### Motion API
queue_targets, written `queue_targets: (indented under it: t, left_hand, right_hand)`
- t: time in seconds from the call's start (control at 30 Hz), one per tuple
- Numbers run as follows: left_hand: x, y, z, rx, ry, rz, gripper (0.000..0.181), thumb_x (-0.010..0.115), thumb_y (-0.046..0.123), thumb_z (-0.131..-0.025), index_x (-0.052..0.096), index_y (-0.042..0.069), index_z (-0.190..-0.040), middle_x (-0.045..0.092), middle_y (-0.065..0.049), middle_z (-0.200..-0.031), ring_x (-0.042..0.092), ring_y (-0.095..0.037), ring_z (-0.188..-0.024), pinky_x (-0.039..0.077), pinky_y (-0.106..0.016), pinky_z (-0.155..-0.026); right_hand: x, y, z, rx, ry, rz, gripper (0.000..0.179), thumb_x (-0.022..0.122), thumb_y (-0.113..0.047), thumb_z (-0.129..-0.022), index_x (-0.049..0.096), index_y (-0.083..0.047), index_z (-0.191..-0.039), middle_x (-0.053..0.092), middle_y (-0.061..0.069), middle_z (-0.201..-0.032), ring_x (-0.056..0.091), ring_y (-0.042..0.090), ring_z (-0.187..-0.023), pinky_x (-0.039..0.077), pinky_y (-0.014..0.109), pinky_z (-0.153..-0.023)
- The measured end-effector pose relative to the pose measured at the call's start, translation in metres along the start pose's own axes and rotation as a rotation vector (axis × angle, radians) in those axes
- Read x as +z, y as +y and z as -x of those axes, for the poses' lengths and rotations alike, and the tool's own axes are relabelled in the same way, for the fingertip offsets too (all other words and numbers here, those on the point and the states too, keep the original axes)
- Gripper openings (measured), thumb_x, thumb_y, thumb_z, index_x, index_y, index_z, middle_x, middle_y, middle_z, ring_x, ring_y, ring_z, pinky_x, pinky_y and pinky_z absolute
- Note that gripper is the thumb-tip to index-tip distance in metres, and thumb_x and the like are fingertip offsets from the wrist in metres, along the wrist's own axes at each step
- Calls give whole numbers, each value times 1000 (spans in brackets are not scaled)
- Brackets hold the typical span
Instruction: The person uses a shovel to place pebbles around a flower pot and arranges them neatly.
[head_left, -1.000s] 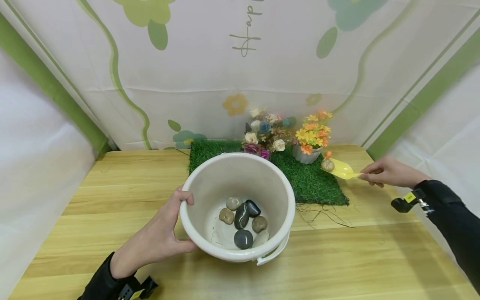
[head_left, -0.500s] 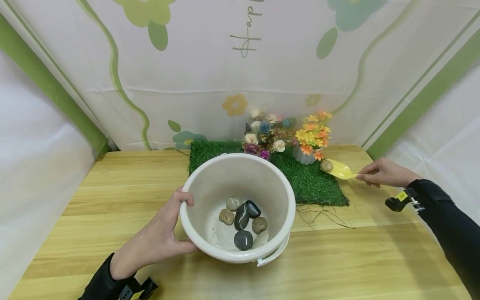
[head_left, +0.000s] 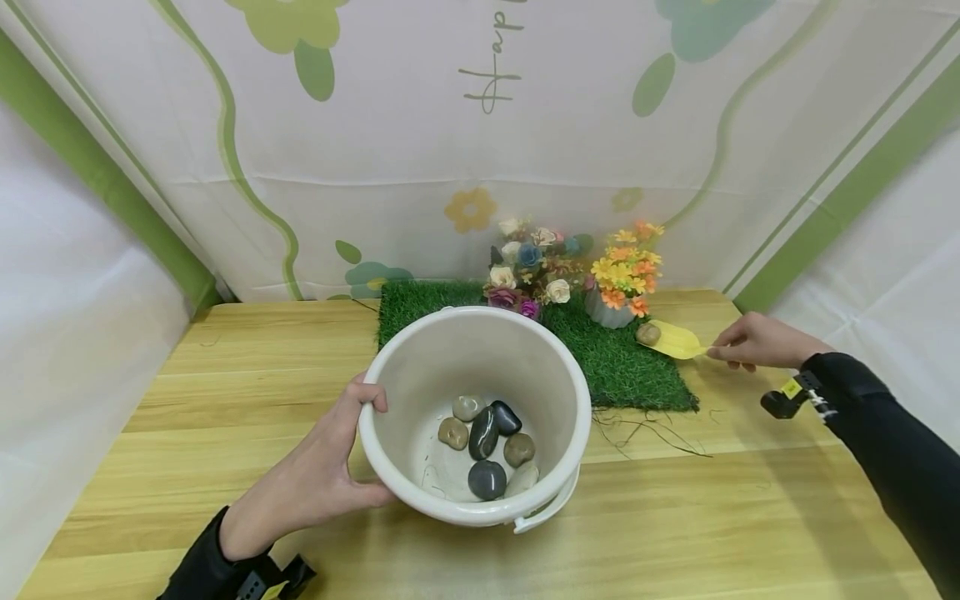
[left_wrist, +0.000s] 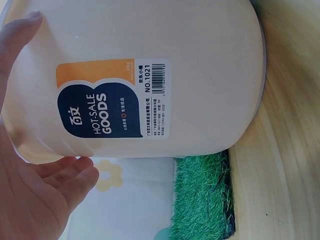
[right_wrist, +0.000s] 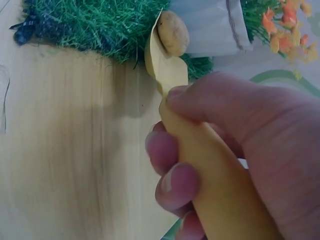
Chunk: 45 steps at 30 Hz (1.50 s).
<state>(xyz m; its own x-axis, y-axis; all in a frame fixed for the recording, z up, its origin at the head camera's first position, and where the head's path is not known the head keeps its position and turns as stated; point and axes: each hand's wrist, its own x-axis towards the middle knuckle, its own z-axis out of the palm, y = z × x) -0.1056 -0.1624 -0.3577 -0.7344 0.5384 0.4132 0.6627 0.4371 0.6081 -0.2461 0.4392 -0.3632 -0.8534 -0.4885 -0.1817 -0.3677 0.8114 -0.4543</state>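
Observation:
A white bucket (head_left: 378, 367) stands on the table with several smooth stones in it, such as a dark oval stone (head_left: 483, 432). My left hand (head_left: 322, 462) holds it at the left, fingers curled over the rim and thumb against the outer wall. In the left wrist view, the bucket's label (left_wrist: 114, 100) faces the camera. My right hand (head_left: 772, 340) grips a yellow toy shovel (head_left: 675, 341) by its handle. One tan stone (right_wrist: 173, 34) lies at the front of the shovel's blade, over the right edge of the grass mat and close beside the pot.
A green artificial grass mat (head_left: 630, 371) lies behind the bucket. On it stand a pot of yellow and orange flowers (head_left: 628, 265) and a bunch of mixed roses (head_left: 528, 262). Loose dark strands (head_left: 645, 425) lie on the wooden table (head_left: 712, 517). A printed curtain (head_left: 375, 125) hangs behind.
My right hand has moved a little to the left with the shovel, and its blade has turned somewhat. The stone on it has shifted left too. The left hand and bucket stay put.

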Motion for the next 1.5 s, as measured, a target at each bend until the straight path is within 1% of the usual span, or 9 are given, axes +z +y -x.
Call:
queue_targets:
  t: [0.23,0.4,0.63,0.87,1.03,1.13,1.2,1.33,1.5]
  left_hand:
    - [1,-3,1,12,5,2,76,82,40,-63,30,10,-110,26,-9,-143,33,-25,-124,45,-36,-82]
    - [1,-3,1,6,2,-1,77,82,41,-62,31,10,-111,27,-8,-142,34,-25,-123,45,-36,-82]
    - [0,0,0,5,2,-10,74,79,44,-65,31,11,-110,24,-6,-145,31,-23,-126,44,-37,-84]
    - [0,1,0,-3,-3,-11,74,78,45,-66,30,11,-110,24,-5,-144,31,-22,-126,43,-38,-85]
    - [-1,1,0,-13,-9,-5,74,78,46,-65,30,12,-111,22,-5,-146,29,-22,-128,43,-40,-87]
    - [0,1,0,-12,-11,-1,75,78,46,-65,30,12,-111,22,-4,-146,29,-22,-128,43,-40,-86]
    - [0,0,0,-12,-11,-1,75,79,46,-65,30,12,-111,23,-5,-145,29,-22,-127,43,-40,-86]
    - [0,-1,0,-2,-8,6,77,80,44,-63,30,11,-111,26,-7,-142,32,-23,-125,44,-39,-84]
    - [0,-1,0,0,-7,9,76,81,43,-63,30,11,-111,24,-7,-145,31,-24,-126,44,-39,-84]
  right_hand:
    - [-8,-11,-2,81,-32,32,25,57,-27,-91,67,-5,-97,56,3,-68,48,14,-53,42,30,-53]
    - [-12,-17,-1,124,-41,57,26,57,-29,-91,67,-5,-97,56,2,-68,50,14,-54,44,31,-54]
    - [-17,-19,4,108,-42,91,20,59,-25,-90,67,-7,-91,54,1,-64,48,13,-52,43,29,-51]
    - [-20,-15,16,120,-29,111,26,59,-28,-90,67,-4,-96,54,-3,-64,49,12,-52,44,29,-50]
    - [-21,-8,27,102,15,150,16,60,-26,-89,67,-12,-85,52,-5,-62,49,9,-50,44,28,-49]
    - [-23,-5,34,72,36,163,13,59,-25,-90,64,-17,-81,51,-6,-62,47,8,-49,43,28,-49]
    - [-25,-5,39,63,48,152,13,58,-26,-90,63,-19,-81,50,-7,-62,46,9,-49,41,28,-49]
    - [-28,-8,46,48,79,92,13,56,-27,-92,64,-22,-82,50,-7,-60,45,12,-48,38,29,-49]
    - [-30,-14,49,28,96,21,13,54,-24,-93,65,-23,-87,50,-4,-59,46,15,-50,38,31,-53]
